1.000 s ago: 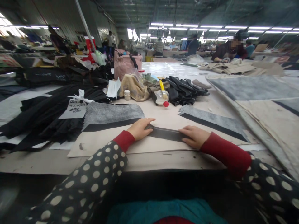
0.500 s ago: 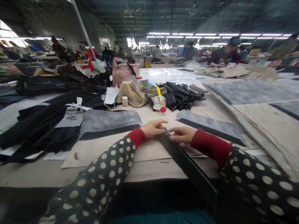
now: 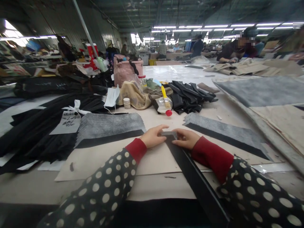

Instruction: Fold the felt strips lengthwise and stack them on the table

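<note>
A long black strip [image 3: 190, 171], perhaps fabric or leather, runs from between my hands down over the table's near edge. Its far end shows a grey face [image 3: 169, 135], which looks folded over. My left hand [image 3: 154, 136] has that end's left corner between thumb and forefinger. My right hand [image 3: 186, 138] pinches the right side, thumb on the black face and fingers curled behind. Beneath lies a beige sheet [image 3: 152, 158]. Grey pieces with black borders lie fanned on both sides, one stack [image 3: 111, 126] at left and another [image 3: 225, 133] at right.
Black cloth strips [image 3: 47, 126] with a handwritten tag [image 3: 66, 122] lie at left. Beyond my hands are a face mask [image 3: 112, 96], small jar [image 3: 126, 103], yellow-handled brush [image 3: 165, 95], red-capped bottle [image 3: 163, 106] and black pieces [image 3: 187, 95]. A co-worker [image 3: 237, 47] bends over the table at far right.
The strip's far end has turned to show its grey face between my hands. My right thumb now lies on the black side. The camera view has shifted slightly.
</note>
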Demonstrator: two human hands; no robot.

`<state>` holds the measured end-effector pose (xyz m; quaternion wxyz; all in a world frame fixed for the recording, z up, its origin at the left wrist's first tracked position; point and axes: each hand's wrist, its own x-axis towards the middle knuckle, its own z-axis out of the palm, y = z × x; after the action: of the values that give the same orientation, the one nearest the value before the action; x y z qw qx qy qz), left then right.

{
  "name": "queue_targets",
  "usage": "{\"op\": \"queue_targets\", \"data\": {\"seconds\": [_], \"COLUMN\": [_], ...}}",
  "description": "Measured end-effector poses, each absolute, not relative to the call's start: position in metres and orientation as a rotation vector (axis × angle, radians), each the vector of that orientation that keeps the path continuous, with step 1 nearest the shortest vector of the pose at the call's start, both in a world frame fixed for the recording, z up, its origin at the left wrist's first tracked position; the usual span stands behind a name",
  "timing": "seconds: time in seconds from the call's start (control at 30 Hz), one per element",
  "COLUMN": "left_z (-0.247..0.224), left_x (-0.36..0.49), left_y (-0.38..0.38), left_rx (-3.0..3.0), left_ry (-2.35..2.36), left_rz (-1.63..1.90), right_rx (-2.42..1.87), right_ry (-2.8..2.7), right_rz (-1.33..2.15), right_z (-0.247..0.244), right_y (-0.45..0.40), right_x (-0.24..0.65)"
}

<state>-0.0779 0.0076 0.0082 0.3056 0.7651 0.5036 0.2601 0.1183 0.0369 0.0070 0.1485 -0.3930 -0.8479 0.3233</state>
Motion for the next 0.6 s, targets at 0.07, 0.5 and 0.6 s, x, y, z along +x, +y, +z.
{"op": "queue_targets", "data": {"seconds": [0.07,0.5,0.6], "left_z": [0.007,0.002,0.001], "left_x": [-0.075,-0.077,-0.076], "left_y": [0.008,0.013,0.013], "left_rx": [2.05,2.233,2.223], "left_ry": [1.351,1.519,1.516], "left_rz": [0.672,0.709,0.735], "right_rx": [-1.114,-0.993,-0.973], "right_ry": [-2.465,-2.531,-2.525], "right_rz": [0.824,0.604,0.623], "right_z": [0.01,0.003,0.004], "right_y": [0.042,0.051,0.051], "right_x": [0.117,0.105,0.106]}}
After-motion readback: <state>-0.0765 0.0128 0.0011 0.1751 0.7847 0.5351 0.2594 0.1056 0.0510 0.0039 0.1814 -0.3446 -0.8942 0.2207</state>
